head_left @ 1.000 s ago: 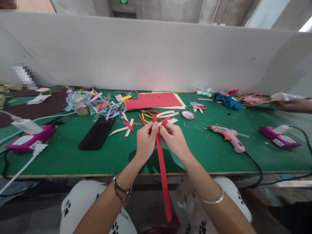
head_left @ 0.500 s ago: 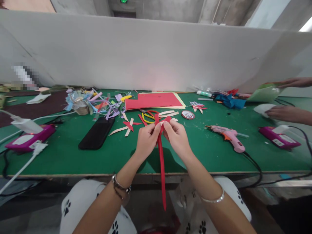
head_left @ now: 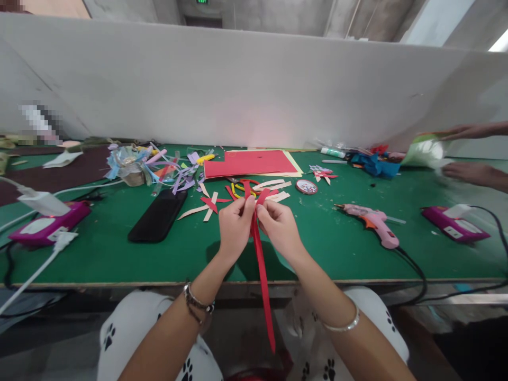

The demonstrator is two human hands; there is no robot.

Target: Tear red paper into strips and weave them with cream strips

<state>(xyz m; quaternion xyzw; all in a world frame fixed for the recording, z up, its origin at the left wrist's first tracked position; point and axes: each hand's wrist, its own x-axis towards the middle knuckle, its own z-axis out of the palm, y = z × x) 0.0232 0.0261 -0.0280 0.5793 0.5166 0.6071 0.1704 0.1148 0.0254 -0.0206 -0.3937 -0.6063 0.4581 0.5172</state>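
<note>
My left hand and my right hand meet in front of me, each pinching a red strip between thumb and fingers. The strip's long tail hangs down past the table edge, while shorter red ends poke up above my fingertips. How the strip is folded or joined between my hands is hidden. Just beyond lie yellow-and-red-handled pliers, partly covered by my fingers. Pale strips rest beside them, and a small group of crossed red and cream strips is left of my hands.
Red sheets lie at the back. A pink glue gun with its cord and a purple power strip are on the right. Left are a black pouch-like object and another purple power strip. A co-worker's hands hold pale green material.
Both my hands have shifted slightly left with the red strip, and its upper ends now spread further apart. At the right, the co-worker's lower hand has moved up toward the green material.
</note>
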